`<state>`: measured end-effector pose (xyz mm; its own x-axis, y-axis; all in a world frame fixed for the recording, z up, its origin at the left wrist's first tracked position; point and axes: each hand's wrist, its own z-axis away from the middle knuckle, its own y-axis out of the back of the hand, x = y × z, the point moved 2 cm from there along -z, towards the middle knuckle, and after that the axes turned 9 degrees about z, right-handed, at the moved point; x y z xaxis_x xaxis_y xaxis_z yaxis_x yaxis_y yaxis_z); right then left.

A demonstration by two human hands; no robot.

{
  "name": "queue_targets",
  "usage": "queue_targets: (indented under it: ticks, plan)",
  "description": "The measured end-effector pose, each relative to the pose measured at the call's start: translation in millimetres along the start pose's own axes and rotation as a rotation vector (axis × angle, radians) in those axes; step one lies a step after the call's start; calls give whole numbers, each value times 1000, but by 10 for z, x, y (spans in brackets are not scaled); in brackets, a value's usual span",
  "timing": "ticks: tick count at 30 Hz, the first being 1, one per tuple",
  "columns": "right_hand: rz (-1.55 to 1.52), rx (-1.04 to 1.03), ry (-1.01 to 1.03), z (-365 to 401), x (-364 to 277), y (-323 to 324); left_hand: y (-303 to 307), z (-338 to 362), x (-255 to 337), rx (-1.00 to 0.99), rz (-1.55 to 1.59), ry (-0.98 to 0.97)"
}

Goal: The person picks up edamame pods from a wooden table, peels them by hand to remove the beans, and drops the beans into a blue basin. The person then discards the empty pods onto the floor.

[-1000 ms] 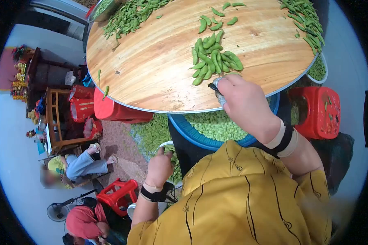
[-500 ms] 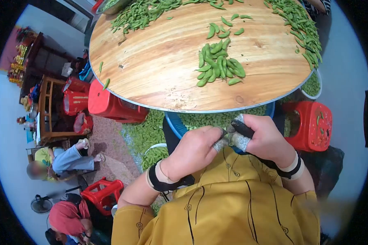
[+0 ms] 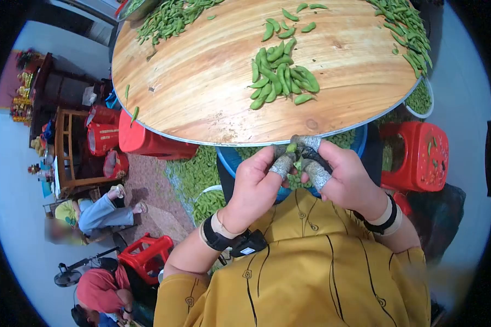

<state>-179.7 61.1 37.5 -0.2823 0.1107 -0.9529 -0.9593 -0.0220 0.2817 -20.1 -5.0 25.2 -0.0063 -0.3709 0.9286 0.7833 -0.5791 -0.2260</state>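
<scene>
My left hand (image 3: 255, 188) and my right hand (image 3: 343, 171) meet just below the table's near edge, several fingertips wrapped in grey, worn tape. Between their fingertips is a small green soybean pod (image 3: 297, 155), pinched from both sides and partly hidden by the fingers. Under the hands stands a blue basin (image 3: 227, 162) with shelled green beans in it. A small heap of soybean pods (image 3: 278, 79) lies on the round wooden table (image 3: 202, 103) in front of me, with a few loose pods beyond it.
Larger pod piles (image 3: 174, 24) lie along the table's far side. Red stools (image 3: 431, 158) flank me, and a white bucket of beans (image 3: 428, 101) stands at the right. Pods cover the floor (image 3: 199, 169) at left. Two people sit farther left, near a fan (image 3: 67, 277).
My hands have turned and their fingertips opened upward, so the green pod between them now shows. The view has shifted slightly, and the table appears a little farther left.
</scene>
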Motion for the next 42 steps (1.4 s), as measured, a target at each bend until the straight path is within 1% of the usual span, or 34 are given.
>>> queue_targets:
  ticks: [1, 3, 4, 6, 7, 8, 9, 10, 12, 14, 15, 16, 18, 19, 21, 22, 24, 25, 27, 28, 30, 31, 33, 34, 35, 36, 37, 38, 40, 41, 42]
  plan:
    - [-5, 5, -4, 6, -19, 26, 5, -13, -15, -2, -32, -5]
    - [-183, -125, -239, 27, -11, 57, -9, -24, -36, -7, -64, 0]
    - [-187, -122, -243, 25, 12, 57, -15, -35, -30, 7, -86, 15]
    - [-207, -91, -166, 8, 71, 34, -15, -48, -60, 20, -113, 33]
    - [-210, -90, -167, -6, 108, 17, -22, -54, -61, -4, -442, -230]
    - [-306, -93, -134, -25, 137, -2, -53, -44, -51, -30, -769, -495]
    - [-402, -95, -101, -36, 150, -7, -73, -47, -51, -33, -771, -492]
    - [-405, -93, -103, -35, 133, 16, -91, -48, -37, -2, -724, -495]
    - [-574, -170, -331, -10, 92, 65, -120, -50, -4, 24, -677, -498]
    - [-545, -149, -317, 27, 48, 60, -87, -39, -45, 113, -257, -137]
    - [-512, -131, -301, 35, 43, 54, -85, -46, -63, 113, -260, -134]
    - [-517, -131, -302, 34, 66, 39, -83, -56, -87, 127, -258, -178]
    - [-389, -53, -126, 20, 94, 27, -78, -74, -112, 128, -306, -247]
    - [-394, -53, -127, 21, 107, 26, -75, -69, -98, 128, -309, -244]
    - [-404, -69, -121, 18, 126, 32, -96, -51, -24, 105, -680, -400]
    - [-406, -68, -121, 10, 126, 31, -91, -51, -29, 103, -681, -400]
    - [-339, -41, -84, -5, 118, 37, -113, -33, -40, 35, -903, -566]
    - [-340, -39, -85, -5, 127, 52, -110, -36, -51, 33, -903, -565]
    - [-516, -156, -266, 15, 181, 47, -72, -69, -99, 14, -473, -246]
    - [-517, -155, -266, 22, 178, 35, -68, -69, -61, 13, -474, -245]
    - [-594, -144, -270, 38, 162, -3, -67, -63, -50, -12, 371, 275]
    - [-596, -144, -270, 45, 144, 16, -67, -59, -61, -11, 369, 275]
    - [-536, -180, -287, 66, 92, 64, -61, -50, -94, -2, 472, 237]
    - [-537, -181, -287, 69, 87, 52, -34, -62, -85, -10, 411, 235]
    - [-487, -146, -201, 70, 65, 42, -34, -61, -94, -10, 410, 235]
    - [-436, -110, -116, 72, 49, 40, -32, -61, -98, 11, 267, 167]
    - [-437, -109, -116, 72, 55, 38, -34, -61, -103, 32, 124, 98]
    - [-416, -109, -114, 66, 63, 39, -44, -59, -135, 31, 124, 97]
    - [-396, -107, -111, 57, 98, 22, -59, -47, -131, 69, -352, -201]
    - [-374, -83, -74, 49, 127, 5, -62, -50, -118, 68, -353, -201]
    - [-353, -58, -38, 42, 148, -7, -84, -50, -59, 62, -621, -382]
